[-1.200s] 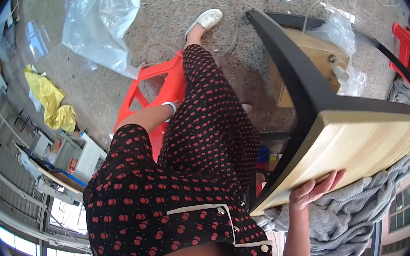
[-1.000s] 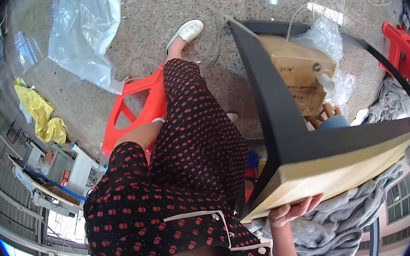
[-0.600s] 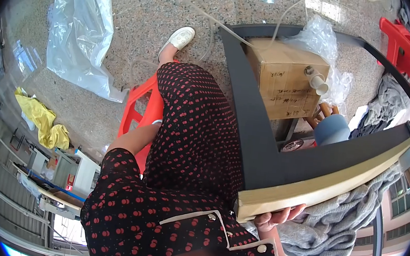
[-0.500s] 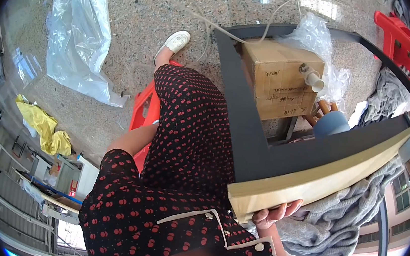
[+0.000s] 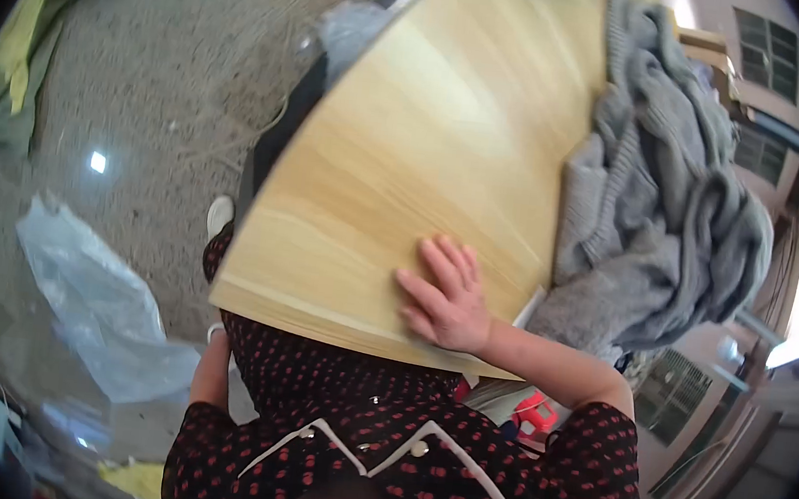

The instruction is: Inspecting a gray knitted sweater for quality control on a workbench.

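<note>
**A Hand Flat on the Wooden Board**

The right hand (image 5: 448, 298) lies flat on the light wooden board (image 5: 429, 155). Its fingers (image 5: 447, 259) are spread out a little and hold nothing. They just press on the top, near the edge closest to the person. The board fills the middle of the view, over the person's lap. A big grey knitted cloth (image 5: 663, 199) lies in a heap on the right side of the board, just beside the hand.

The left hand is hidden under the board. Only the bare left arm (image 5: 211, 371) shows, going down beside the dotted dress (image 5: 398, 444), so I cannot tell what its fingers do.

What could go wrong? The board looks tilted. If the flat hand slips, the board may slide or tip, because flat fingers do not grip well. The grey cloth could slide off to the floor (image 5: 140, 125).

A clear plastic bag (image 5: 92, 305) lies on the floor at the left. A white shoe (image 5: 219, 214) peeks out by the board's edge. The far corners are blurry and dark.
</note>
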The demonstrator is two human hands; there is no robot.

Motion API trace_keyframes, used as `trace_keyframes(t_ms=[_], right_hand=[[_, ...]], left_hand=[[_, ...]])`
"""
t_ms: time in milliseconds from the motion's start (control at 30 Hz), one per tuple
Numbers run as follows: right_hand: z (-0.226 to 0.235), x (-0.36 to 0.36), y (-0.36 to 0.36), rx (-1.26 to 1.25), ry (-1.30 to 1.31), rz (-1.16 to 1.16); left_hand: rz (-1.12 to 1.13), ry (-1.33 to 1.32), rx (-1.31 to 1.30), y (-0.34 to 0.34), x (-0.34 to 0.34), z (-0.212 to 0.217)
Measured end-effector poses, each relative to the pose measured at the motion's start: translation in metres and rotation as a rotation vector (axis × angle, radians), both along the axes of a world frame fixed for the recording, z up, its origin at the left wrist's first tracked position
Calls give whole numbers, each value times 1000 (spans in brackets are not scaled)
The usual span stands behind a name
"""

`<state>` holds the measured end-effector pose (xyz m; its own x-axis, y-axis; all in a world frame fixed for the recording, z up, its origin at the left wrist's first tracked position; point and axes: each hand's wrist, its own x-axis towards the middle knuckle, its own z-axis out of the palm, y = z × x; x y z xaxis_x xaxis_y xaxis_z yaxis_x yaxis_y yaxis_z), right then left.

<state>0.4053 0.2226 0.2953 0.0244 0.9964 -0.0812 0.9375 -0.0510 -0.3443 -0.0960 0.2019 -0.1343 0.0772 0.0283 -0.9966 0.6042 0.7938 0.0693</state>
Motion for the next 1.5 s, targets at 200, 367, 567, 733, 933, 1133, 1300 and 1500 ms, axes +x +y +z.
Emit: trace_keyframes(t_ms=[200, 367, 567, 733, 933, 1133, 1300, 1500], right_hand=[[-4, -2, -6, 119, 26, -92], [-12, -4, -1, 292, 106, -98], [-27, 14, -3, 451, 75, 11], [75, 120, -40, 727, -286, -28], [194, 256, -100, 668, -1034, -667], [222, 322, -146, 420, -808, -1044], [285, 313, -214, 944, -23, -1129], [327, 230, -275, 1225, 429, -1006]], left_hand=[[-229, 189, 334, 111, 47, 12], [172, -36, 555, 148, 59, 44], [468, -158, 1232, 133, 173, 205], [53, -296, 1767, 96, 236, 351], [-483, -839, 2005, 81, 339, 441], [-704, -1245, 1771, 70, 411, 466], [-832, -1325, 1795, 82, 428, 481], [-828, -1510, 1782, 64, 461, 518]])
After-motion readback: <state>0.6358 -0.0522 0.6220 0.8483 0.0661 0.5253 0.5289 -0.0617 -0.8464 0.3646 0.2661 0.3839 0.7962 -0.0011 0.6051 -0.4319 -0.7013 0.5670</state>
